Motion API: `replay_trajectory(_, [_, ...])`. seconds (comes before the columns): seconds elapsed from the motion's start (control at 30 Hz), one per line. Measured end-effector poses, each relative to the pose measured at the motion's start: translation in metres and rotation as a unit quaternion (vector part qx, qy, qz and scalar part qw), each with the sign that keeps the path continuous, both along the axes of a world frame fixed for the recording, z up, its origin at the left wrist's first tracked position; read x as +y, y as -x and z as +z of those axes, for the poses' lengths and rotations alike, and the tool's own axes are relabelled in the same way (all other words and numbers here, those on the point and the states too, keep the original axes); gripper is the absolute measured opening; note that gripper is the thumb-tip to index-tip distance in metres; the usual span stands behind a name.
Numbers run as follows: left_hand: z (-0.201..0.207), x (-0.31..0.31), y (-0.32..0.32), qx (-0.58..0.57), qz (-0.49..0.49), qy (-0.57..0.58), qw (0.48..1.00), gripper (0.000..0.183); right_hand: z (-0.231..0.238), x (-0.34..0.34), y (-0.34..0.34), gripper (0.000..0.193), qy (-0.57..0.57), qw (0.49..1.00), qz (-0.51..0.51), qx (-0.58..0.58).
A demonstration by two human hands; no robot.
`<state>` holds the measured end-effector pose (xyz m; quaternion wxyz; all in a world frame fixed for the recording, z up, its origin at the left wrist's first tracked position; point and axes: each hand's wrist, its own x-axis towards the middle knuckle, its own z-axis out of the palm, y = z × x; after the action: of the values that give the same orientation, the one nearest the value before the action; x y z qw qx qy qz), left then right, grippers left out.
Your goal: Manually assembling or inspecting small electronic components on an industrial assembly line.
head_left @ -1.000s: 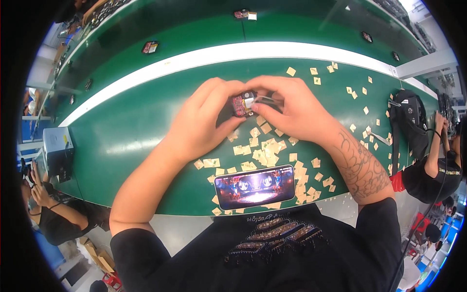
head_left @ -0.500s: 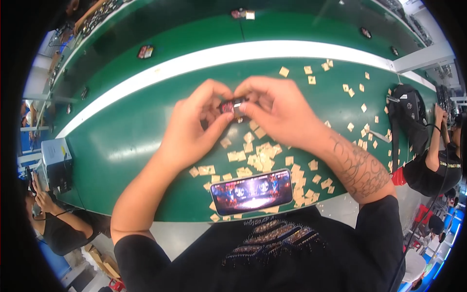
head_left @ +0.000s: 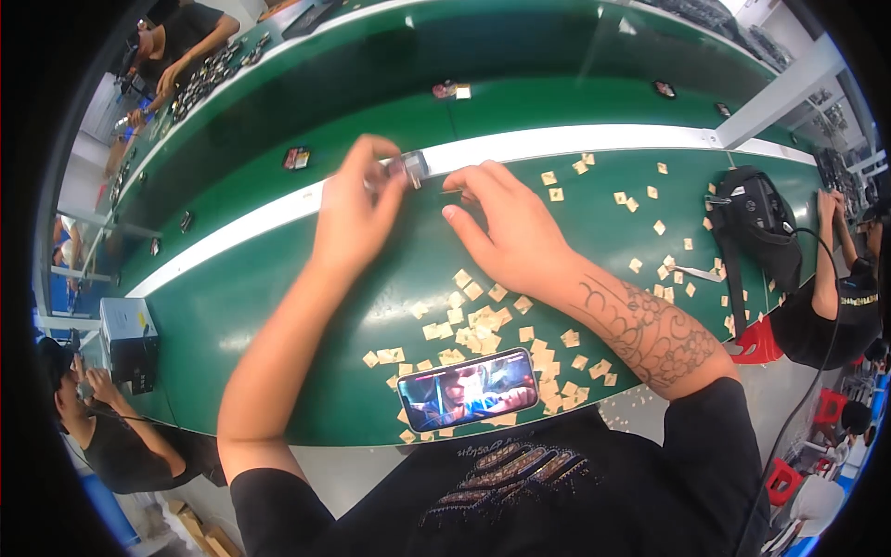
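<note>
My left hand (head_left: 360, 209) grips a small dark boxy item (head_left: 408, 169) by its left side, over the white rail. The item is blurred, so its exact kind is unclear. To its right, my right hand (head_left: 506, 227) is apart from it, fingers loosely spread over the green table (head_left: 232, 288). Small beige square pieces (head_left: 483, 325) lie scattered below the right hand and toward the near edge. A phone (head_left: 469, 390) with a lit video picture rests on some of them.
A white rail (head_left: 575, 139) divides the table from a green strip behind, where a small dark red item (head_left: 296, 158) lies. Right are a black bag (head_left: 756, 223) and tweezers (head_left: 696, 273); left, a grey-black box (head_left: 128, 339). Other people sit at both sides.
My hands have come apart. The left has carried the small dark item up and left toward the rail, while the right has let go of it. The phone's picture has changed.
</note>
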<state>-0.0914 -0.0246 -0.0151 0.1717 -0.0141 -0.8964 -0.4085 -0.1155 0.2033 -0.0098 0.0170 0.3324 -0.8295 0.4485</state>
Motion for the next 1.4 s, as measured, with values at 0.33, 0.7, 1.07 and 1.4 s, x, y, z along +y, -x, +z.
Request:
replay_trajectory(0.33, [0.009, -0.021, 0.151, -0.025, -0.015, 0.310, 0.950, 0.041, -0.009, 0.010, 0.024, 0.015, 0.038, 0.995, 0.064, 0.062])
replay_trajectory(0.7, [0.006, 0.019, 0.181, 0.096, -0.165, 0.212, 0.958, 0.064, -0.015, 0.013, 0.038, 0.010, 0.150, 0.983, 0.035, 0.103])
replay_trajectory(1.07, [0.001, 0.017, -0.037, -0.017, -0.150, 0.053, 0.987, 0.070, -0.008, 0.021, 0.023, 0.018, -0.006, 0.978, 0.208, 0.013])
replay_trajectory(1.4, [0.008, 0.015, -0.055, -0.031, -0.160, 0.025, 0.986, 0.083, 0.009, 0.016, 0.006, 0.022, -0.146, 0.963, 0.153, 0.166])
